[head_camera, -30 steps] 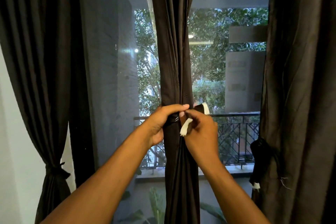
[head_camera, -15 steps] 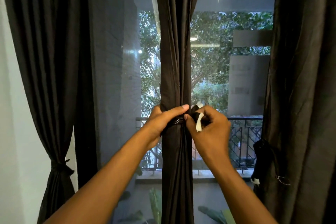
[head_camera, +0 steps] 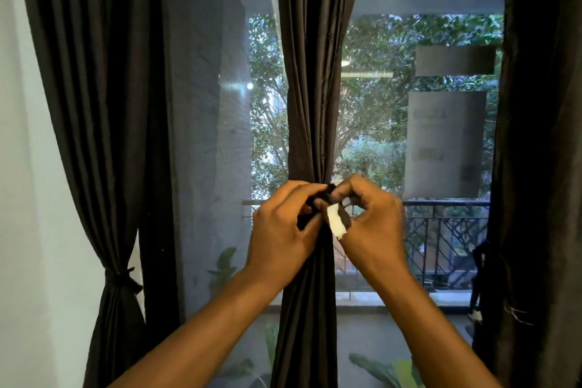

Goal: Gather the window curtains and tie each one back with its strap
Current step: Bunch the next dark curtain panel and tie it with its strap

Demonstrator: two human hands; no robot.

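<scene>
Nearest the camera: both forearms reach up to the middle curtain (head_camera: pixel 310 98), which hangs gathered into a narrow column against the window (head_camera: pixel 378 123).

Left hand (head_camera: pixel 283 230): fingers curled round the bunched cloth at its waist, thumb and fingertips pinching the dark strap (head_camera: pixel 327 195) where it crosses the front. Right hand (head_camera: pixel 371 224): fingers curled, pinching the strap's other end; a white patch (head_camera: pixel 335 222) on that end faces the camera, probably its fastening tab. The ends meet between the two hands but do not look joined yet. Judgement: this curtain is gathered, tie under way, fastening still to do.

Further left: the left curtain (head_camera: pixel 94 104) is pinched in low down by a tie (head_camera: pixel 121 277). Looks finished.

Far right edge: the right curtain (head_camera: pixel 541 167) hangs in a broad dark mass. A dark strap with a white tip (head_camera: pixel 475 313) dangles beside it; cannot tell whether it is wrapped round. Likely still to check or tie.

Beyond the glass: balcony railing (head_camera: pixel 441 230), trees.
</scene>
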